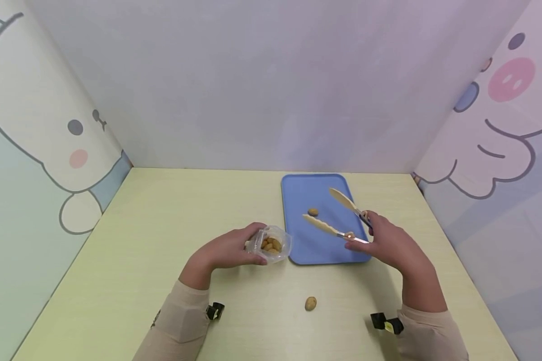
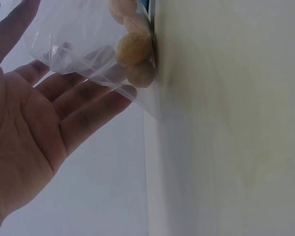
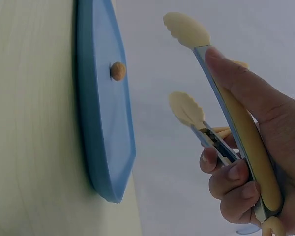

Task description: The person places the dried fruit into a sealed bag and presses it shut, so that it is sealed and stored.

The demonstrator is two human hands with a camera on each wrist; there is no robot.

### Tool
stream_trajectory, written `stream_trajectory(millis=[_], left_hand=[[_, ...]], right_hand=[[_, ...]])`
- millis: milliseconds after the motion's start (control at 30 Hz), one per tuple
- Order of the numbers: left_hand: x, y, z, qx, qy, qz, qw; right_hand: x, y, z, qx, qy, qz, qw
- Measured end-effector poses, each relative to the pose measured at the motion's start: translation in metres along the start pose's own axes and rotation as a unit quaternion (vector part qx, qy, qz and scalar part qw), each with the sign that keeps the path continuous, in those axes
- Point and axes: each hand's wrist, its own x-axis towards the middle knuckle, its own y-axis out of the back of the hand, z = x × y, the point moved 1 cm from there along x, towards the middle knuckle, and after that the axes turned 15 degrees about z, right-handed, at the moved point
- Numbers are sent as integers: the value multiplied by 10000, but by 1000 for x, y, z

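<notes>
My left hand holds a clear plastic bag by its sides, thumb on one side and fingers on the other. Several brown, nut-like rounded pieces lie inside it, and its mouth faces the tray. A pair of tongs with cream scalloped tips is gripped in my right hand. Those tips are spread apart above the blue tray, with nothing between them. On the tray sits one brown piece, close to the tongs' tips in the head view.
Another brown piece lies on the pale table, in front of the tray and between my forearms. A plain wall rises behind the table. Side panels with cartoon animals stand left and right.
</notes>
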Motion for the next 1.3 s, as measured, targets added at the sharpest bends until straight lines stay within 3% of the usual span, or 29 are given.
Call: stream_trajectory(millis=[367,1300], left_hand=[[1,0,-1,8,-63,37,10000],[1,-1,-2,-35,-63,15,10000]], right_hand=[[5,-13,7,-250,155,-260,9992],[10,-25,-2,-670,422,-138,9968]])
